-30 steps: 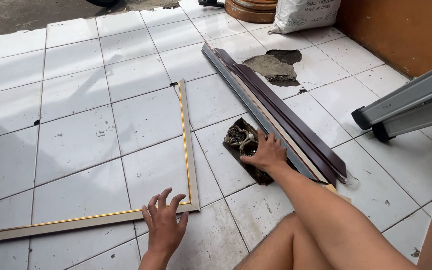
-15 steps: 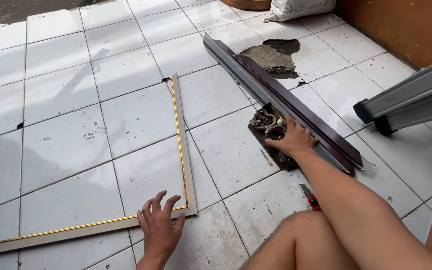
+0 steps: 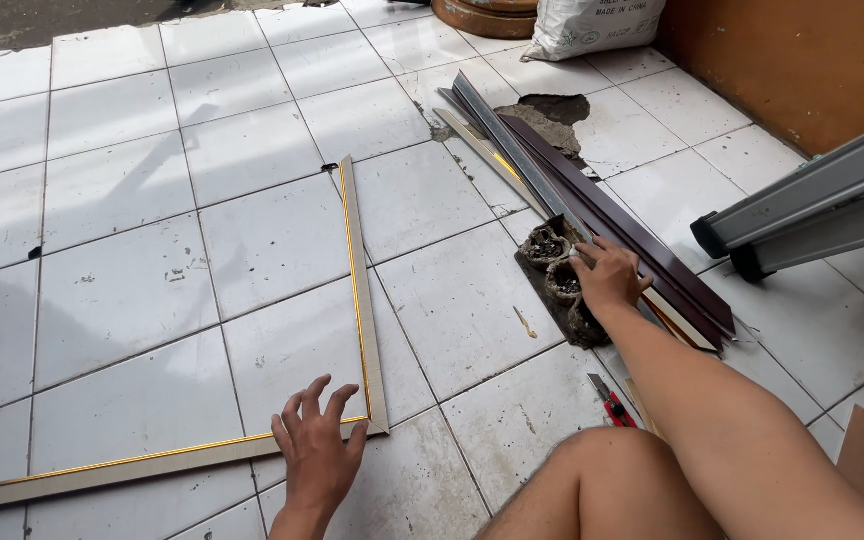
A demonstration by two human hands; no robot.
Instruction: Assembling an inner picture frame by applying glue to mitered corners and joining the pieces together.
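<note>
White tiled floor (image 3: 132,290) carries the L-shaped gold-edged trim (image 3: 357,260), mitred corner near the left hand (image 3: 317,455), which lies flat, fingers spread wide on the joint. Right hand (image 3: 607,278) reaches into the dark tray of small parts (image 3: 557,275) beside the stacked brown and grey profiles (image 3: 592,205); fingers curled, cannot tell what they hold. Risk: the one-handed hold could let the mitre slide apart on slick tile; the red cutter (image 3: 612,405) lies close to the knee.

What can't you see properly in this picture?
Head view only:
- Small parts in the compartment tray: too small, partly under the right hand.
- Red utility knife: its end is hidden by the arm.
- Long trim strip under the left hand: cut off at the left edge.
</note>
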